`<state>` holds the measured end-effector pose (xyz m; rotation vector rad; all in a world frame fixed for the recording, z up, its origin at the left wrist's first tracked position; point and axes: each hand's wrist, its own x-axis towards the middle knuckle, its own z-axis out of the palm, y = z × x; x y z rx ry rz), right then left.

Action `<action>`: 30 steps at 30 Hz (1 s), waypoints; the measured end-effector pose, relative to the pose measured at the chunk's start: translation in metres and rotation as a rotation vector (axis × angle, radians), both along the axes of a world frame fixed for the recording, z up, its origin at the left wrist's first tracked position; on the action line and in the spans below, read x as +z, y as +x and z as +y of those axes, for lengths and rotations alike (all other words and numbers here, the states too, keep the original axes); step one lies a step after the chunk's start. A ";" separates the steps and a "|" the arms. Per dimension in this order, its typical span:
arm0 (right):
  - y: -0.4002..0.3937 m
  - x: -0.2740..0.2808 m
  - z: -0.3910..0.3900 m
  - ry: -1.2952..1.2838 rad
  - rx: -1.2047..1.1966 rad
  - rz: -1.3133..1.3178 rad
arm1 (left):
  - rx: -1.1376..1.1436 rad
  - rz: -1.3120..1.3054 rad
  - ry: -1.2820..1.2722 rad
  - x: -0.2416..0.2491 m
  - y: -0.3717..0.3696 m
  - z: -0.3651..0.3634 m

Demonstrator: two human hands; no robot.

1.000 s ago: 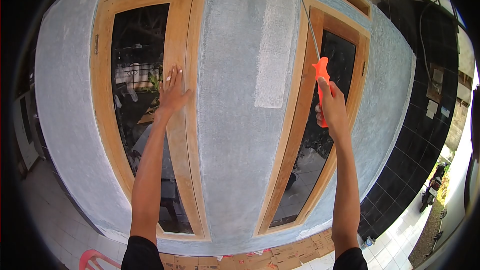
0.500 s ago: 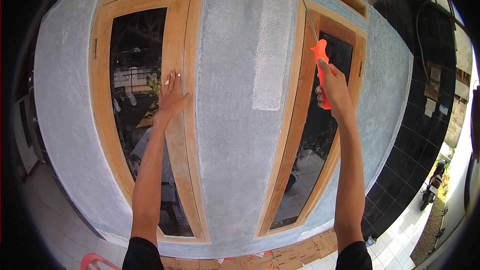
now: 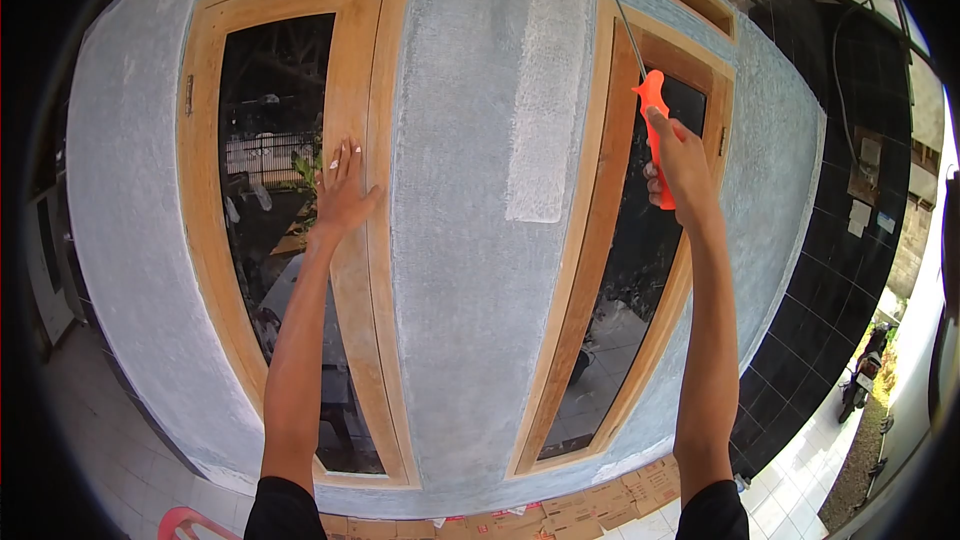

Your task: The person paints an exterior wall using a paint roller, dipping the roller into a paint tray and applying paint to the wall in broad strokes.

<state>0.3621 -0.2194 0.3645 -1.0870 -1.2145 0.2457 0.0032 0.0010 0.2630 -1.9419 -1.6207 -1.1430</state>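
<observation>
My right hand (image 3: pixel 684 170) is wrapped around the orange handle of a paint roller (image 3: pixel 653 100). Its thin metal rod runs up to the top edge of the view, where the roller head is hidden. Behind this hand is the right window (image 3: pixel 622 360) with its wooden frame. My left hand (image 3: pixel 345 198) lies with fingers spread on the wooden frame of the left window (image 3: pixel 352 70), and whitish specks show on its fingertips. Between the windows, the grey-blue wall (image 3: pixel 465 270) carries a rough, pale paint strip (image 3: pixel 542 130) down its upper right part.
Flattened cardboard (image 3: pixel 570 515) covers the floor along the wall's foot. A red plastic chair (image 3: pixel 185 520) is partly in view at lower left. Black tiles (image 3: pixel 800 340) cover the wall at right, with a motorcycle (image 3: pixel 863 375) beyond.
My right hand has shifted slightly right and upward with the paint roller, and the rod's upper part has moved right too. The left hand stays in place on the frame.
</observation>
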 end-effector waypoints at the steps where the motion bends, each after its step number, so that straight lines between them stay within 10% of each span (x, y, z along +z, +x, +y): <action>1: 0.000 -0.012 0.000 0.001 -0.001 0.000 | -0.002 0.002 0.007 0.000 0.000 0.000; 30: -0.016 -0.516 -0.107 -0.478 -0.041 0.027 | 0.035 0.062 0.131 -0.007 -0.006 0.020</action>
